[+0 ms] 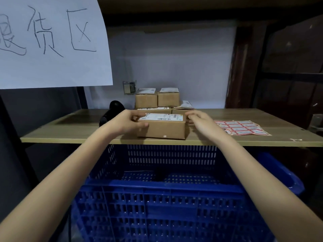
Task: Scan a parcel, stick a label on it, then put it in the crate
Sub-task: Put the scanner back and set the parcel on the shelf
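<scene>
1. A parcel sits on the table near its front edge, a white shipping label on its top.
2. The left hand is on the parcel's left end: fingers curl over the top edge and the thumb lies on the front face, so its grip is closed on the parcel.
3. The right hand is at the parcel's right end, fingers bent at the top corner. Whether its grip has closed on the parcel or only touches it, I cannot tell.
4. A sheet of red-bordered stickers lies flat on the table, right of the right hand.
5. A black scanner stands behind the left hand, partly hidden.
6. More boxes are stacked at the back of the table, behind the parcel.
7. A blue crate stands below the table's front edge, between the forearms.
8. A paper sign with handwritten characters hangs at upper left.
</scene>
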Motion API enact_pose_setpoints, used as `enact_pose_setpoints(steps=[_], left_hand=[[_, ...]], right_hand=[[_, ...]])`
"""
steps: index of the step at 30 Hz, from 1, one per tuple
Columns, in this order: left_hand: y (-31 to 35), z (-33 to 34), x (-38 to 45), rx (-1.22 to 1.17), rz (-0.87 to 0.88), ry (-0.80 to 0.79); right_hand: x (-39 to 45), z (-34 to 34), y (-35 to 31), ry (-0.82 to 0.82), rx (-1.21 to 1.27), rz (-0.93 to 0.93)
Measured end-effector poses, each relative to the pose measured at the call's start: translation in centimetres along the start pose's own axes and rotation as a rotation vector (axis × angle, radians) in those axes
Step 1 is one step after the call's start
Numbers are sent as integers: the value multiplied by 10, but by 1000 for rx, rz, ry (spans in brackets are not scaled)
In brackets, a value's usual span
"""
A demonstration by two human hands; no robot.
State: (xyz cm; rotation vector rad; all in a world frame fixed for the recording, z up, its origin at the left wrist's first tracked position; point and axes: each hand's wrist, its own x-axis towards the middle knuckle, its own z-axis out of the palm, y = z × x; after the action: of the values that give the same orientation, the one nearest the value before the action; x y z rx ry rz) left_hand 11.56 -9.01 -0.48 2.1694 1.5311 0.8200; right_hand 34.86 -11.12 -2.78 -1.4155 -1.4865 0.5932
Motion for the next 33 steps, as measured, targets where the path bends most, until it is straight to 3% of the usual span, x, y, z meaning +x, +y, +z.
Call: enact_pose_setpoints(steps=[2,5,7,12,16,21,28,33], left_hand=[[4,0,-7,56,-3,98],[21,18,-33,246,52,396],[38,39,-52,352,90,454],[43,74,-59,404,-48,229],[30,72,-60,217,-33,133],[17,49,-55,-11,11,103],[5,30,-41,-221,-2,1],[0,28,-34,-200,-4,-23]], right_hand=[[4,-5,0,11,32,24],[9,-4,-3,-29,93,48],[9,2,-5,-65,109,36],[6,12,-6,-19,165,28],[-9,10,-8,-27,144,-18],[-35,13,-12,-98,28,-105],[-39,31,-9,-5,-63,-162],[-37,34,-10,14,-78,-167]])
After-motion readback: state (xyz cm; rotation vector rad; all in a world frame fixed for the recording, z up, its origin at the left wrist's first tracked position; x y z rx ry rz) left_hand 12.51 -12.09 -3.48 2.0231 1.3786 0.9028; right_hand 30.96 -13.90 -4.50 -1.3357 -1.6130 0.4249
